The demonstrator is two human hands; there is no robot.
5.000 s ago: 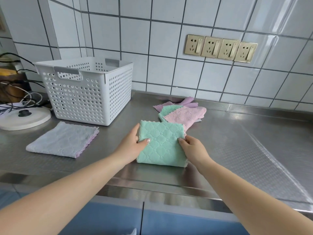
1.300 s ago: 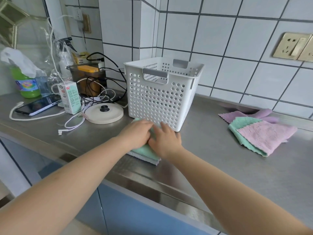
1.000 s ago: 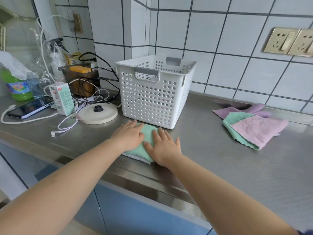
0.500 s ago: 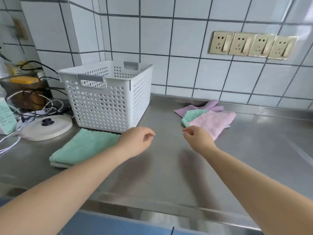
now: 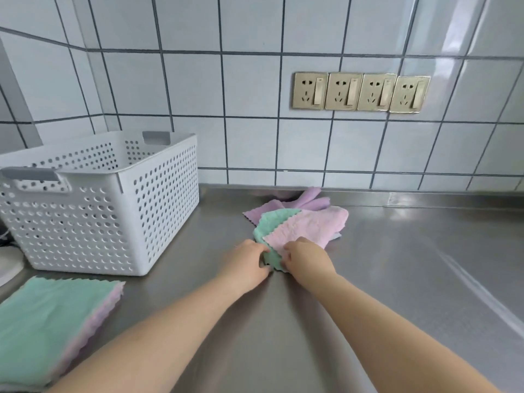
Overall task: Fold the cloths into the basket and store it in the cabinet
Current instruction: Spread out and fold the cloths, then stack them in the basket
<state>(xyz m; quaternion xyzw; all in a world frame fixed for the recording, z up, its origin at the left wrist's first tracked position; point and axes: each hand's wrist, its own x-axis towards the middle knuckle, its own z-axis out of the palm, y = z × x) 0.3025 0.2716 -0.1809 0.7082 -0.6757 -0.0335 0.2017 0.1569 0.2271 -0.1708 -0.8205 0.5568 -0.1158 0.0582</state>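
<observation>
A loose pile of cloths lies near the back wall: a pink cloth (image 5: 310, 226) on top, a green cloth (image 5: 269, 222) under it and a purple cloth (image 5: 312, 199) at the bottom. My left hand (image 5: 245, 260) and my right hand (image 5: 304, 255) both reach the pile's near corner, fingers curled at the edges of the green and pink cloths. What each pinches is hidden. A white perforated basket (image 5: 93, 205) stands at the left. In front of it lies a folded stack (image 5: 48, 324), green on top of pale purple.
The steel counter (image 5: 397, 279) stretches bare to the right. A row of gold wall sockets (image 5: 360, 92) sits on the tiled wall. A white round lid (image 5: 8, 269) peeks in at the left edge, behind the basket.
Both hands left the folded green cloth on the stack beside the basket and moved right and forward to the loose pile, where they now touch its near corner.
</observation>
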